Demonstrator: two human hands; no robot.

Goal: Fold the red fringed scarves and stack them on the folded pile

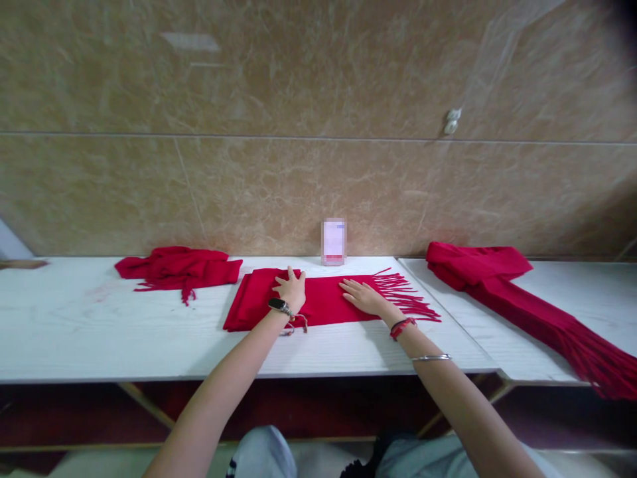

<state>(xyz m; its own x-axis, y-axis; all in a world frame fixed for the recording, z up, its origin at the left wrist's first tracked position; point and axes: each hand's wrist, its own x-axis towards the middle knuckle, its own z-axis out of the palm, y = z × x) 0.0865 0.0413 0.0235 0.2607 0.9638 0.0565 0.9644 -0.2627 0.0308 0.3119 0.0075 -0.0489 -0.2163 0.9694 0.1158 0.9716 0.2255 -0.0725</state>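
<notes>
A red scarf (326, 302) lies on the white table in front of me, folded in layers at its left part and flat at its right, where a fringe (408, 299) spreads out. My left hand (291, 291) presses on the folded part near its inner edge, fingers spread. Flat on the single stretch of cloth, close to the fringe, rests my right hand (362, 296) with fingers extended. Neither hand grips the cloth.
A crumpled red scarf (182, 265) sits at the back left. Another red scarf (507, 292) lies bent at the right, its fringe hanging over the front edge. A phone-like screen (333, 240) leans on the tiled wall (279, 192). The white table (124, 345) has a seam at right.
</notes>
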